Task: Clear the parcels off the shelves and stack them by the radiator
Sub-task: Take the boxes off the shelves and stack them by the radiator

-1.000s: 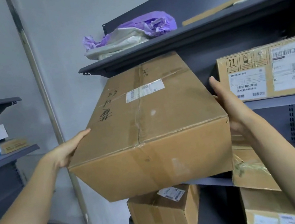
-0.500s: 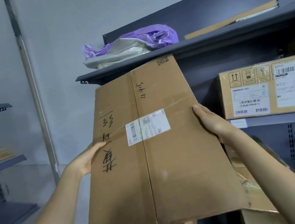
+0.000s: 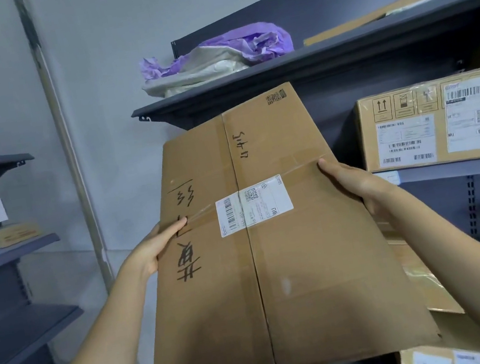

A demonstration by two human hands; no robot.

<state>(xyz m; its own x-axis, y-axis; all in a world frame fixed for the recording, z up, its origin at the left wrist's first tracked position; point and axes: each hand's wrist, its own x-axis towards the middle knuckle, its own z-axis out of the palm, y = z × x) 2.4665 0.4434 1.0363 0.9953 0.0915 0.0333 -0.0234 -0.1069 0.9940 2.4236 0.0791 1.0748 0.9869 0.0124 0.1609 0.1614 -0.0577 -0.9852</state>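
A large brown cardboard box (image 3: 280,271) with a white shipping label and black handwriting fills the middle of the view, tilted so its taped top faces me. My left hand (image 3: 154,248) grips its left edge, thumb over the top face. My right hand (image 3: 357,183) holds the right edge, thumb on top. The box is off the shelf and in front of the dark grey shelving unit (image 3: 338,55). Another labelled parcel (image 3: 439,121) stands on the middle shelf at the right. More cardboard parcels (image 3: 423,284) sit lower, partly hidden behind the box and my right arm.
A purple and white bag (image 3: 216,57) and a flat cardboard piece (image 3: 379,16) lie on the top shelf. A second shelving unit (image 3: 4,252) at the left holds small white, blue and brown boxes. A pale pipe (image 3: 66,148) runs down the grey wall between.
The box has tipped from nearly level to steeply tilted with its top toward me and has come closer. Both hands shifted along its side edges; the view swung slightly right.
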